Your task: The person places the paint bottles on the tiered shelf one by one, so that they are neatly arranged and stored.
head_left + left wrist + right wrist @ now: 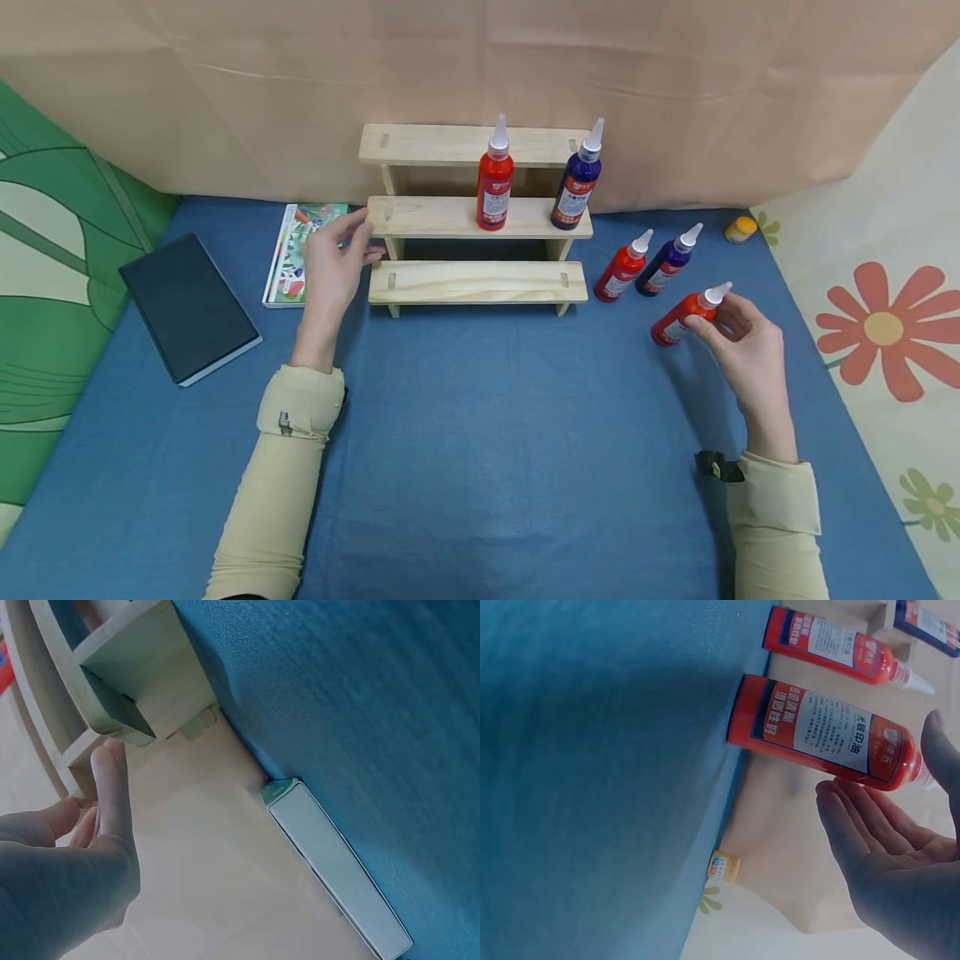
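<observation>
My left hand [337, 258] is at the left end of a three-step wooden shelf [480, 283], fingertips right at the ends of its steps. In the left wrist view these fingers [112, 791] are mostly straight. Toward the right, my right hand [750, 350] holds a red ink bottle [673, 323] with a white nozzle near its shoulder, thumb in front and fingers behind. That bottle [825, 735] stands upright, its base at the blue cloth. Beside it stand another red bottle [619, 273] and a dark blue bottle [664, 268].
On the middle step stand a red bottle [495, 187] and a blue bottle [576, 190]. A dark book [191, 308] and a colourful booklet [288, 258] lie left of the shelf. A small yellow-capped jar [741, 230] is at the back right. A beige cloth [262, 100] hangs behind.
</observation>
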The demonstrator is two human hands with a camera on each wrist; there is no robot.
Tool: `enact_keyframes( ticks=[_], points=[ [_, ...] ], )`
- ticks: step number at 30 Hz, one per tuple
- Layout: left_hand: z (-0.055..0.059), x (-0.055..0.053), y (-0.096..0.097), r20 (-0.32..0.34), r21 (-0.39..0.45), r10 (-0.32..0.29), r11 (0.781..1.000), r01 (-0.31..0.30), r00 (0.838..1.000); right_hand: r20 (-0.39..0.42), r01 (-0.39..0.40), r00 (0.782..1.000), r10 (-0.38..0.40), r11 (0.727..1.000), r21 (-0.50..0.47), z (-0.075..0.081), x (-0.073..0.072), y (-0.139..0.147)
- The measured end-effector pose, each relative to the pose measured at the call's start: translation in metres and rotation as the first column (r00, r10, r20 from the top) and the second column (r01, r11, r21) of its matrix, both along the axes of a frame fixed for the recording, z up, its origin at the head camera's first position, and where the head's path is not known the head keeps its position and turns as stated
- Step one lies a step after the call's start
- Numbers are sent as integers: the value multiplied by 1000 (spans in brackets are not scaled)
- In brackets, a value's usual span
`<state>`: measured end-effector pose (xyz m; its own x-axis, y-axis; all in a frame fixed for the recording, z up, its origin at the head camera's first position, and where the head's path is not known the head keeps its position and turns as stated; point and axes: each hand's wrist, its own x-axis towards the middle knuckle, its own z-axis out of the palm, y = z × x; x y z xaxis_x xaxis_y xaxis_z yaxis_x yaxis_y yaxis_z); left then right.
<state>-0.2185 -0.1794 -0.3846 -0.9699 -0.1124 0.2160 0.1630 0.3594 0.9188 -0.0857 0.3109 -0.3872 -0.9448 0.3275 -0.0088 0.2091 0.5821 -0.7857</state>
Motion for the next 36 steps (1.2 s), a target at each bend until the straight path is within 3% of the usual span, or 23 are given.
enact_keyframes(
  ticks=[15,36],
  points=[
    [0,0,-1,-3,4,-2,1000,2,1000,-6,-32,999,32,999,30,-2,0,1],
    [0,-1,-1,-2,-10,5,1000,-5,1000,-4,-12,1000,12,999,33,-1,-1,-3]
  ],
)
